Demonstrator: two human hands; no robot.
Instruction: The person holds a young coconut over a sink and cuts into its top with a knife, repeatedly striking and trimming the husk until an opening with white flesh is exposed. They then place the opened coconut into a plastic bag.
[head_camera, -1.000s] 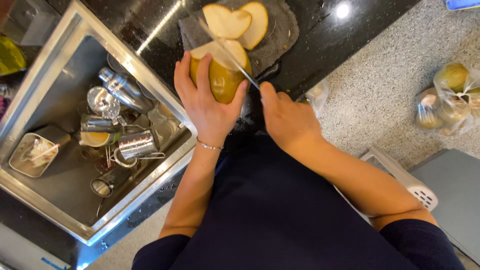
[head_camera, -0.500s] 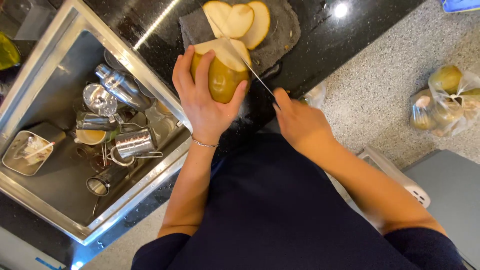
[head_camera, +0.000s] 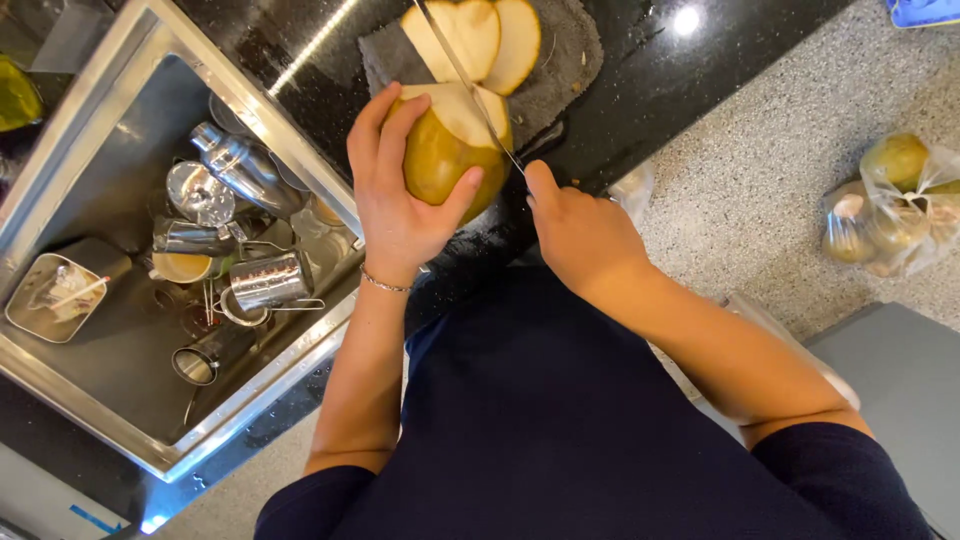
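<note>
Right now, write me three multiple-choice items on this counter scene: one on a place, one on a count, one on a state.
1. Where do the metal cups lie?
A. in the sink
B. on the floor
C. on the grey mat

2. How many cut slices lie on the grey mat?
A. none
B. two
C. five

3. In what state is the fruit in the left hand?
A. whole
B. partly cut, pale flesh showing
C. wrapped in plastic

Key: 1 A, they sit inside the steel sink. 2 B, two pale slices overlap. 3 B, the knife in the right hand lies along its cut top.
</note>
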